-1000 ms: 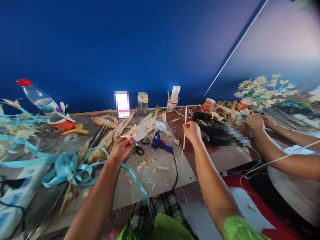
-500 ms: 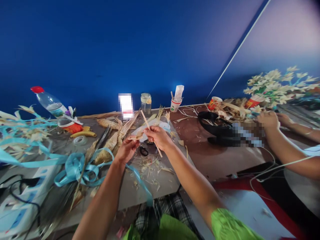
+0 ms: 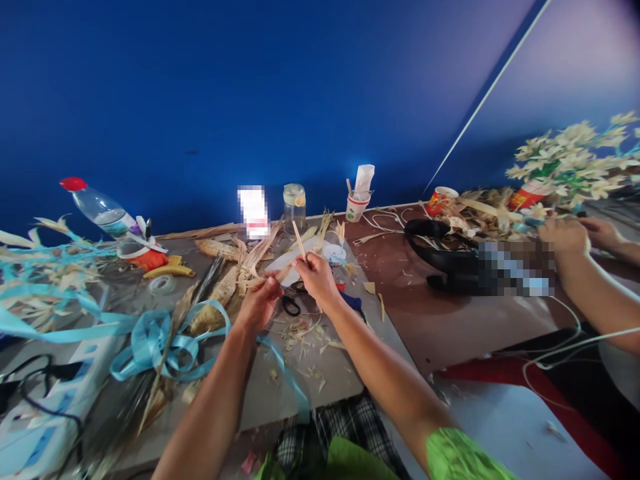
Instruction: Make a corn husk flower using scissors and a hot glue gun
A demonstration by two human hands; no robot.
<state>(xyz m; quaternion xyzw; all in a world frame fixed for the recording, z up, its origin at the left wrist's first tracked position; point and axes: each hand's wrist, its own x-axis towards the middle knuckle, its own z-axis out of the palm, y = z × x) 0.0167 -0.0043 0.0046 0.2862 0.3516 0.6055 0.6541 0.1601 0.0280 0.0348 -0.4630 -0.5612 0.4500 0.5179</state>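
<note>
Rising from the closed fingers of the right hand (image 3: 316, 281), a thin wooden stick (image 3: 299, 240) was held with its long axis pointed up and a little to the left, away from the person. Its lower end was hidden inside the fist. The left hand (image 3: 259, 305) was closed in a narrow pinch on a pale strip of corn husk (image 3: 273, 278), which lay nearly level and reached to the right, toward the foot of the stick. The two hands were kept just beside each other above the table (image 3: 330, 380). Whether the husk already touched the stick could not be told, because the fingers covered the meeting place.

Under the hands, black-handled scissors (image 3: 291, 305) were partly seen among husk scraps, and a blue object (image 3: 353, 301) was mostly covered by the right wrist. To the left, dried corn cobs (image 3: 220, 293) and a light-blue ribbon (image 3: 155, 340) were spread. Further back, a glass jar (image 3: 294, 207), a paper cup (image 3: 357, 208) and a tilted plastic bottle (image 3: 100, 207) were placed near the blue wall. At the right edge, another person's hand (image 3: 567, 237) was seen near a bunch of husk flowers (image 3: 570, 157), which was cut off by the frame.
</note>
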